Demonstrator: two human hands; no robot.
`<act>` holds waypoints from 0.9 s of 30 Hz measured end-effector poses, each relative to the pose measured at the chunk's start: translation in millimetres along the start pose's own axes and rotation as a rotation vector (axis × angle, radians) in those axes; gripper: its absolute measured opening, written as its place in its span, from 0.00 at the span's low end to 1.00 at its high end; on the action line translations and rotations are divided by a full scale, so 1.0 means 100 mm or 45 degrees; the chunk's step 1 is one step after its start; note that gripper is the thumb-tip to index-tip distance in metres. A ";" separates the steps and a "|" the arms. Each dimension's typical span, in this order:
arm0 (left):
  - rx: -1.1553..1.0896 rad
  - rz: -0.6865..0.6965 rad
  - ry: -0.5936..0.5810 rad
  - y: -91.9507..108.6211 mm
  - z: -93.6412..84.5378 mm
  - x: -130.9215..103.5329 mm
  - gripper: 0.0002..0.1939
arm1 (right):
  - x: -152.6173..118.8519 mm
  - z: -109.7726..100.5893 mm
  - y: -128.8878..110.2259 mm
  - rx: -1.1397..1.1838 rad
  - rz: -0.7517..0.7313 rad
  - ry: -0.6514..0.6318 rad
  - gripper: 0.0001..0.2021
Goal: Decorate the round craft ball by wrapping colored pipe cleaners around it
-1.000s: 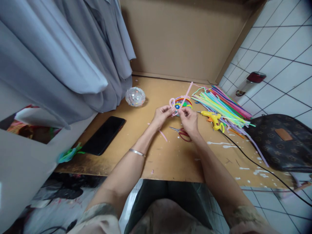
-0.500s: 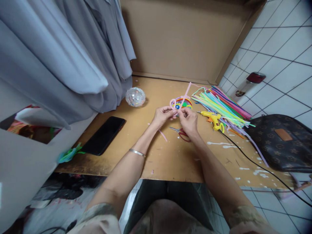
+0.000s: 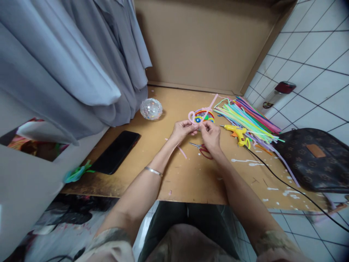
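Observation:
A pink pipe cleaner point(image 3: 210, 107) is pinched between both hands above the table, one loop bent at its left and a straight end sticking up to the right. My left hand point(image 3: 183, 131) closes its fingertips on the loop's base. Close beside it, my right hand point(image 3: 211, 135) grips the same strand. Behind the fingers lies a rounded piece made of red, yellow, blue and green parts point(image 3: 206, 115), partly hidden by the hands. Scissors with dark red handles point(image 3: 205, 151) rest just below my right hand. A short pink strip point(image 3: 182, 152) lies near my left wrist.
Right of the hands are a yellow glue gun point(image 3: 236, 133) with a black cord, a pile of colourful pipe cleaners point(image 3: 251, 116) and a brown patterned bag point(image 3: 313, 160). A clear faceted ball point(image 3: 151, 108) and a black phone point(image 3: 116, 152) lie left, beside a grey curtain point(image 3: 109, 65).
The pipe cleaner's upright end has tilted further right and its loop has shifted slightly left and lower. Both hands stay almost in place, still pinching it.

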State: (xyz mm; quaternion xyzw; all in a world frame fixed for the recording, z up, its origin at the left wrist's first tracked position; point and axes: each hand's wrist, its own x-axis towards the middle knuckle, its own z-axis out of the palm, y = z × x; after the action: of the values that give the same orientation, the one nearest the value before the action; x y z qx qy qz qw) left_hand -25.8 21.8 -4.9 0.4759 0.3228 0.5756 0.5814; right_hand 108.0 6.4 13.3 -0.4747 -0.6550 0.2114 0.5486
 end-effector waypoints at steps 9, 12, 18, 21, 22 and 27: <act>-0.002 0.017 0.010 0.00 0.01 0.00 0.30 | 0.00 -0.01 -0.01 -0.020 -0.005 0.002 0.11; 0.015 0.034 0.004 -0.02 0.00 0.01 0.29 | -0.01 -0.01 -0.01 0.003 -0.023 -0.024 0.11; -0.026 0.079 0.027 -0.07 -0.03 0.03 0.25 | 0.03 -0.06 -0.05 -0.174 -0.070 -0.093 0.13; -0.102 0.058 0.096 -0.08 -0.08 0.06 0.23 | -0.04 -0.15 -0.15 -0.454 -0.089 -0.208 0.13; -0.131 0.045 0.120 -0.07 -0.09 0.07 0.23 | -0.09 -0.20 -0.19 -0.594 -0.113 -0.261 0.12; -0.227 -0.001 0.157 -0.04 -0.12 0.09 0.21 | -0.50 -0.42 -0.30 -1.270 -0.029 -0.686 0.13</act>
State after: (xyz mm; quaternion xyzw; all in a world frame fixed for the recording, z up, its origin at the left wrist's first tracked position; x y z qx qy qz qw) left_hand -34.5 32.7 -10.9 0.3859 0.3056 0.6300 0.6007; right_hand 132.1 -60.3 23.7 -0.5986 -0.7975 -0.0159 0.0737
